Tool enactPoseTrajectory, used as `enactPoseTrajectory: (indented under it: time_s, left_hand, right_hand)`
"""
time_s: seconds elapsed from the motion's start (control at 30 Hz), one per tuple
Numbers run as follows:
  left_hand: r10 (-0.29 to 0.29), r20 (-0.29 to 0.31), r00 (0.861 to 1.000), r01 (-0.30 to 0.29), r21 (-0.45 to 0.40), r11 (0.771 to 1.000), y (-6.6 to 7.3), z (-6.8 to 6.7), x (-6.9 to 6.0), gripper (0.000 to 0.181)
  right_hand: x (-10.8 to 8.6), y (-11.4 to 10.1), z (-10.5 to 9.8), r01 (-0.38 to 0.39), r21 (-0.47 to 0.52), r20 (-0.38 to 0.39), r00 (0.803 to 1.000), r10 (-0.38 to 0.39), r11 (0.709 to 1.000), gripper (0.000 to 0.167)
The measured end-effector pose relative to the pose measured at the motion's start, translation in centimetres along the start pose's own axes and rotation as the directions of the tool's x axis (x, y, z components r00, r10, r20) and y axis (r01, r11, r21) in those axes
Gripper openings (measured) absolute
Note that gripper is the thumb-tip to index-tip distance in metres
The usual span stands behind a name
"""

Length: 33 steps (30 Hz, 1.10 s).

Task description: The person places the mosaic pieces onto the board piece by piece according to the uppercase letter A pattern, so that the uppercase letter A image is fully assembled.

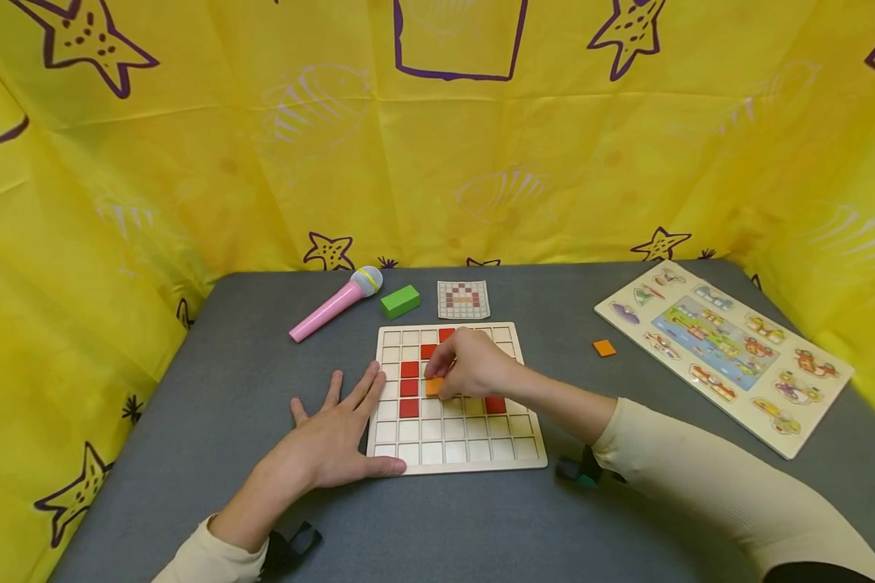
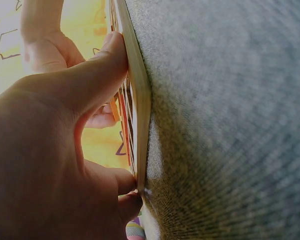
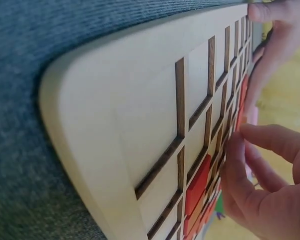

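Note:
A wooden grid board (image 1: 474,465) lies on the grey table, with red tiles (image 1: 409,388) in several of its cells. My left hand (image 1: 331,445) is spread flat at the board's left side, its thumb on the near left corner and its fingertips at the left edge. Over the middle of the grid, my right hand (image 1: 477,364) pinches an orange tile (image 1: 433,389) beside the red column. It hides part of the grid behind it. In the right wrist view, a red tile (image 3: 197,185) and an orange one sit in cells at the board's right side.
Behind the board lie a small pattern card (image 1: 463,300), a green block (image 1: 400,301) and a pink toy microphone (image 1: 331,309). A loose orange tile (image 1: 603,348) lies to the right, near a picture puzzle board (image 1: 795,433). Yellow cloth (image 1: 408,162) walls the table.

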<state>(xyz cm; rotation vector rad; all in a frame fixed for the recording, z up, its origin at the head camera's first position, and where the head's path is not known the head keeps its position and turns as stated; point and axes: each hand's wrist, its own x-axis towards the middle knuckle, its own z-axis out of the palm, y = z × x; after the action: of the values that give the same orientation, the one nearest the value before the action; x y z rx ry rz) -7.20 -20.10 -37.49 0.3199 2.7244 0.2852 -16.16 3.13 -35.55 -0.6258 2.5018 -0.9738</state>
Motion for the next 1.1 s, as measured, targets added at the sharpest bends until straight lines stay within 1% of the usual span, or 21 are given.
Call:
enactPoseTrajectory:
  time_s: [0.27, 0.53, 0.63, 0.93, 1.1]
  left_hand:
    - [0.002, -0.004, 1.000, -0.002, 0.004, 1.000, 0.02, 0.05, -0.04, 0.131]
    - [0.010, -0.014, 1.000, -0.010, 0.004, 1.000, 0.00, 0.03, -0.14, 0.131]
    - [0.011, -0.016, 1.000, -0.011, 0.007, 1.000, 0.03, -0.01, -0.17, 0.131]
    - [0.009, -0.013, 1.000, -0.009, -0.002, 1.000, 0.10, -0.08, -0.15, 0.131]
    - [0.007, -0.011, 1.000, -0.007, -0.009, 1.000, 0.04, -0.08, -0.18, 0.131]
  right_hand:
    - [0.68, -0.09, 0.31, 0.001, -0.044, -0.002, 1.000, -0.001, 0.999, 0.021]
    - [0.87, -0.30, 0.57, 0.031, -0.084, -0.013, 0.999, -0.032, 0.996, 0.023]
    - [0.92, -0.38, 0.65, 0.030, -0.093, -0.012, 0.999, -0.031, 0.995, 0.025]
    - [1.03, -0.43, 0.65, 0.018, -0.100, -0.012, 1.000, -0.019, 0.995, 0.026]
    - [1.12, -0.40, 0.70, 0.013, -0.083, -0.012, 1.000, -0.014, 0.997, 0.028]
